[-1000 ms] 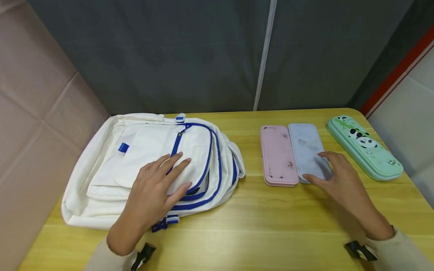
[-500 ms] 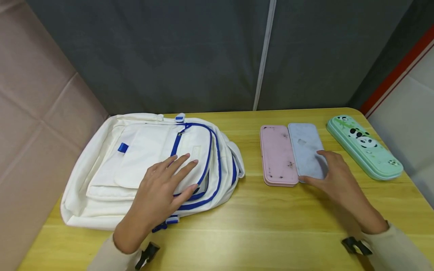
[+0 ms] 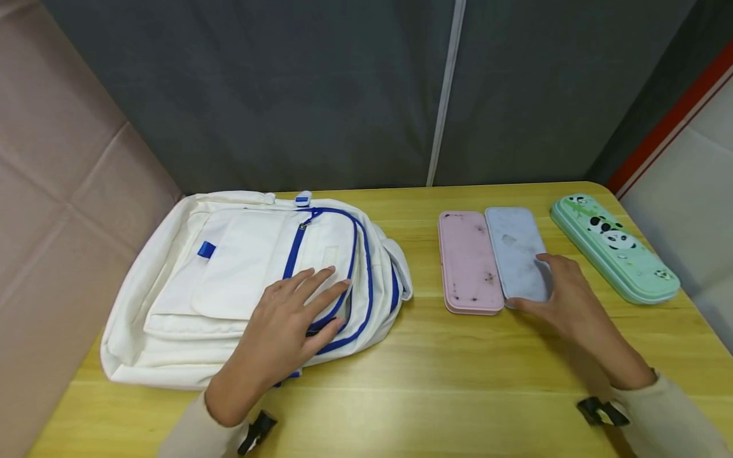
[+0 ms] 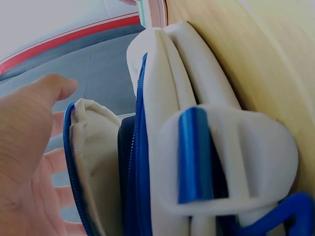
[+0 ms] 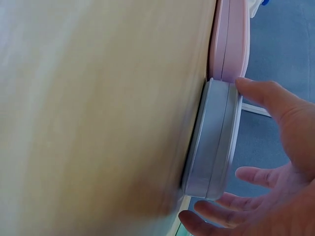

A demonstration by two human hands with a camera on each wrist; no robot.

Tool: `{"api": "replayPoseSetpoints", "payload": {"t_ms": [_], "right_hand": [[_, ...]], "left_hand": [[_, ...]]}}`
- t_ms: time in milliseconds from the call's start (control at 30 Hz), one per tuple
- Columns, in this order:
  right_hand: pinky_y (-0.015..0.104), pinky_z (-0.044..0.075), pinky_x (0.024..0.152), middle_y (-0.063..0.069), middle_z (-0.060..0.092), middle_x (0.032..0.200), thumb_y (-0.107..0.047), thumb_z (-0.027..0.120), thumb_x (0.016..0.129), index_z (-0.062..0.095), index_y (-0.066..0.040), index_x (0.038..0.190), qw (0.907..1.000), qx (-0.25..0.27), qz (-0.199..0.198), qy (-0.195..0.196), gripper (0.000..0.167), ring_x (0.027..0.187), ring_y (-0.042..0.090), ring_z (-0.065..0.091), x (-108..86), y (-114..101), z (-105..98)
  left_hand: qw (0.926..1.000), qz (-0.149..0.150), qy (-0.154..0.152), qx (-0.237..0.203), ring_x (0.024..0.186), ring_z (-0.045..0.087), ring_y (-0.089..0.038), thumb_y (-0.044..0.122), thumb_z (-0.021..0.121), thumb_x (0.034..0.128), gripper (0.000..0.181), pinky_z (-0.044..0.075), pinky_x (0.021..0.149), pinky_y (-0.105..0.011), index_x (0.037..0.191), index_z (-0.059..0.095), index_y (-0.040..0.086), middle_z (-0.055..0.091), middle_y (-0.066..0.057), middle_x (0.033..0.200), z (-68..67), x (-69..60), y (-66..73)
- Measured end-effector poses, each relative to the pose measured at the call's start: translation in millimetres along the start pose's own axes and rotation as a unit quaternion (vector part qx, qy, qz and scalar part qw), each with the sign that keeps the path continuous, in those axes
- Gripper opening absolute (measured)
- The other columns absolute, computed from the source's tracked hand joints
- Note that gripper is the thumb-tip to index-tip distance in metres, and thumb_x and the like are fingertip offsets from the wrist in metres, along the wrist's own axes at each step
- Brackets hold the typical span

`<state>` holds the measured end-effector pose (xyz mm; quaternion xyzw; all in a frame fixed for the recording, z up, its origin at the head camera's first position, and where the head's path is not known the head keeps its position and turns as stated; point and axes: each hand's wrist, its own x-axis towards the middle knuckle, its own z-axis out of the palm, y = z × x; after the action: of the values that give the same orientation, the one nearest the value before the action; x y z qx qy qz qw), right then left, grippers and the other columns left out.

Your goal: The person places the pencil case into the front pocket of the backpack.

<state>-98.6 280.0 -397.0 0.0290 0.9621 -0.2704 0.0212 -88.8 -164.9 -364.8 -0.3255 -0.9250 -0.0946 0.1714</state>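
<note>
Left hand (image 3: 286,329) lies loose over white backpack (image 3: 236,267), maybe steadying it; right hand (image 3: 571,305) spans blue case (image 3: 518,249) widthwise, can't tell if grasping.

Screened booth (image 3: 63,159) (grey cloth backdrop (image 3: 258,95))

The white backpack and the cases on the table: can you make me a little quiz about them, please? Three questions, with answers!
1. Which case has pandas on it: A pink, B blue, C green?
2. True or false: the pink case lies between the white backpack and the blue case.
3. Fill in: the hand nearest the blue case is the ____ one.

Key:
1. C, the green case.
2. True.
3. Right hand.
</note>
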Motion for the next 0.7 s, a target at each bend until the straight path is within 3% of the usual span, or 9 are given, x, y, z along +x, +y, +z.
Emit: {"api": "replayPoseSetpoints", "payload": {"t_ms": [100,433,700], "right_hand": [[0.078,0.034,0.108,0.049,0.022,0.154,-0.030,0.089,0.082,0.025,0.015,0.155,1.0000,-0.001,0.005,-0.003,0.106,0.133,0.062,0.032,0.4,0.8,-1.0],[0.078,0.036,0.106,0.050,0.026,0.150,-0.016,0.088,0.080,0.027,0.019,0.150,0.9997,-0.012,-0.012,0.015,0.099,0.130,0.060,0.034,0.9,3.7,-0.5],[0.076,0.036,0.105,0.049,0.025,0.151,-0.028,0.090,0.079,0.025,0.019,0.152,0.9999,-0.013,-0.004,0.008,0.109,0.129,0.060,0.035,3.4,-0.8,1.3]], "left_hand": [[1.0000,0.003,0.000,-0.004,0.138,0.057,-0.035,0.058,0.041,0.1083,0.052,0.050,0.104,-0.061,0.147,0.061,0.029,0.058,-0.005,0.154,2.0,-0.1,1.2],[0.9998,0.002,-0.014,-0.012,0.140,0.056,-0.035,0.047,0.059,0.1020,0.047,0.050,0.104,-0.060,0.147,0.060,0.034,0.056,-0.004,0.156,5.1,1.3,5.6],[0.9999,0.009,-0.012,-0.002,0.138,0.057,-0.036,0.044,0.060,0.1017,0.045,0.050,0.103,-0.060,0.145,0.063,0.035,0.057,-0.004,0.155,7.0,2.8,5.6]]}}
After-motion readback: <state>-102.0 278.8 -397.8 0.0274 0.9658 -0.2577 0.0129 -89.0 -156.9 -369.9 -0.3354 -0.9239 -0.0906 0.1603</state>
